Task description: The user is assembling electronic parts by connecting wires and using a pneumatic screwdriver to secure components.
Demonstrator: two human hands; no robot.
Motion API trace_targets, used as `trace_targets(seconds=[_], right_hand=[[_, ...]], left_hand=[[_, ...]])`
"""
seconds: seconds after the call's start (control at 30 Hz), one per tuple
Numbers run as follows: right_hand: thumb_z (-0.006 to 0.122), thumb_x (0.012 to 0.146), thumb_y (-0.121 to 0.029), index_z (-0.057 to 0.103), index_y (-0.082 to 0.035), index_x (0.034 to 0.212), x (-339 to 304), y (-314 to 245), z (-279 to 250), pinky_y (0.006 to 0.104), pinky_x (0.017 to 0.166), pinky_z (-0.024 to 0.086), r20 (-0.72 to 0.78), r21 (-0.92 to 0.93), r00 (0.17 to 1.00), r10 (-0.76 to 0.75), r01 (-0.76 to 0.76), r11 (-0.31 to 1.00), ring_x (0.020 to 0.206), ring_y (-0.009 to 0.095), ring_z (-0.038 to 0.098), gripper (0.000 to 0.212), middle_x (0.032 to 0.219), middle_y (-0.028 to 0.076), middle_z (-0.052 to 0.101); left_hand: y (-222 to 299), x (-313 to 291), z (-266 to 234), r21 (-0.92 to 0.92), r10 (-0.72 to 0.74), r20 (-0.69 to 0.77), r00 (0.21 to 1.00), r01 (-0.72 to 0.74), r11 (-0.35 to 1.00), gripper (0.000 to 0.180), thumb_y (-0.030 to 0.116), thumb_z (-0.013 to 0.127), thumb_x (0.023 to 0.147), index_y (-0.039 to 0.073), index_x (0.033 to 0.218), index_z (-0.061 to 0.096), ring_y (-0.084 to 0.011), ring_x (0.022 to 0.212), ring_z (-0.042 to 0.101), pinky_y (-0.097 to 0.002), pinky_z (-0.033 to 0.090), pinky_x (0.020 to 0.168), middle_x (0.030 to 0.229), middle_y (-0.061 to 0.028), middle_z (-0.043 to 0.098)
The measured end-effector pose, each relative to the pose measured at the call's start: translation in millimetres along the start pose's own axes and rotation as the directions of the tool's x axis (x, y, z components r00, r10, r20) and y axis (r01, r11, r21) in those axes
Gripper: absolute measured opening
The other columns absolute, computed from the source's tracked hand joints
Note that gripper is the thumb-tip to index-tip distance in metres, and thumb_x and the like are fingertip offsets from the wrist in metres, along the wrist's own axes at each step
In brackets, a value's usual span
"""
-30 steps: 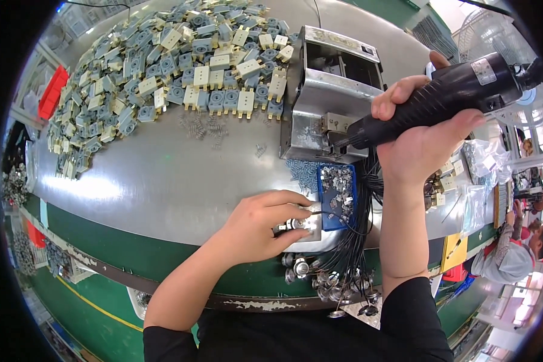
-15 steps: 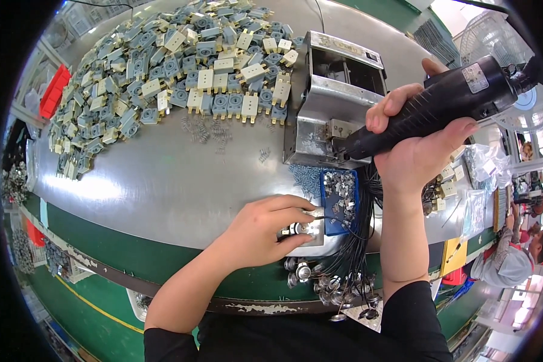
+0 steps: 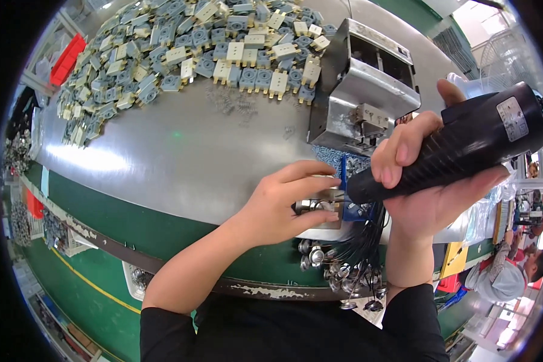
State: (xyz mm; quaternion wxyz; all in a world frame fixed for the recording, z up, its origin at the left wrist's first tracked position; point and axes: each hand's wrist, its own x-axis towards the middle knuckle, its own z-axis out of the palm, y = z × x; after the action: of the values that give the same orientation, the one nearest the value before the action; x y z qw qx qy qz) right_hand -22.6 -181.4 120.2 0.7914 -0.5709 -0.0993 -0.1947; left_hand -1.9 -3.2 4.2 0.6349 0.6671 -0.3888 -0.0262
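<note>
My right hand point(image 3: 419, 199) is wrapped round a black electric screwdriver point(image 3: 458, 151). The driver points left, its nose end just above a blue tray point(image 3: 344, 172) of small metal pieces and close to my left fingertips. My left hand point(image 3: 286, 199) pinches a small round silver metal part point(image 3: 308, 206) between thumb and fingers, over a small metal plate at the table's near edge. A black cable runs near the part. Whether the driver's bit touches it, I cannot tell. Behind stands a metal fixture point(image 3: 338, 117) with a pale block point(image 3: 372, 116) seated in its front.
A large heap of grey and cream blocks with metal prongs point(image 3: 235, 54) covers the far left. Loose springs point(image 3: 241, 111) and screws point(image 3: 327, 157) lie nearer. Black cables point(image 3: 374, 238) with round silver parts point(image 3: 341, 265) hang over the near edge. A person point(image 3: 507, 274) sits far right.
The screwdriver has come away from the block in the fixture and down toward my left hand. My left hand stays at the round metal part. The whole view has shifted slightly.
</note>
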Motion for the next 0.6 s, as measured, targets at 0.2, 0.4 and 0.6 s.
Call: trace_targets(seconds=[0.2, 0.4, 0.6], right_hand=[[0.042, 0.087, -0.093, 0.028, 0.000, 0.158, -11, 0, 19, 0.0347, 0.049, 0.048, 0.013, -0.099, 0.998, 0.059, -0.057, 0.993, 0.050, 0.019, 0.055, 0.118, 0.076, 0.008, 0.055], [0.044, 0.086, -0.093, 0.029, 0.000, 0.158, -12, -1, 18, 0.0357, 0.048, 0.048, 0.011, -0.038, 1.000, 0.017, -0.016, 0.999, 0.049, 0.019, 0.055, 0.118, 0.076, 0.008, 0.056], [0.042, 0.085, -0.095, 0.028, 0.001, 0.158, -13, 0, 16, 0.0357, 0.048, 0.049, 0.019, -0.030, 1.000, 0.023, -0.023, 0.999, 0.049, 0.019, 0.054, 0.121, 0.076, 0.007, 0.054]], left_hand=[[-7, -8, -2, -0.066, -0.026, 0.050, 0.998, 0.029, 0.997, 0.013, 0.010, 0.086, 0.083, 0.004, 0.093, 0.081, -0.0245, 0.087, 0.075, -0.0355, 0.061, 0.077, 0.102, -0.0079, 0.077], [-8, -7, -2, -0.081, -0.041, 0.060, 0.997, 0.046, 0.996, 0.012, 0.012, 0.085, 0.083, 0.004, 0.092, 0.080, -0.0246, 0.086, 0.075, -0.0356, 0.060, 0.076, 0.098, -0.0073, 0.077], [-8, -6, 1, -0.008, 0.034, 0.051, 0.998, -0.034, 0.999, 0.013, 0.014, 0.085, 0.084, 0.005, 0.090, 0.079, -0.0259, 0.086, 0.074, -0.0367, 0.060, 0.076, 0.097, -0.0070, 0.077]])
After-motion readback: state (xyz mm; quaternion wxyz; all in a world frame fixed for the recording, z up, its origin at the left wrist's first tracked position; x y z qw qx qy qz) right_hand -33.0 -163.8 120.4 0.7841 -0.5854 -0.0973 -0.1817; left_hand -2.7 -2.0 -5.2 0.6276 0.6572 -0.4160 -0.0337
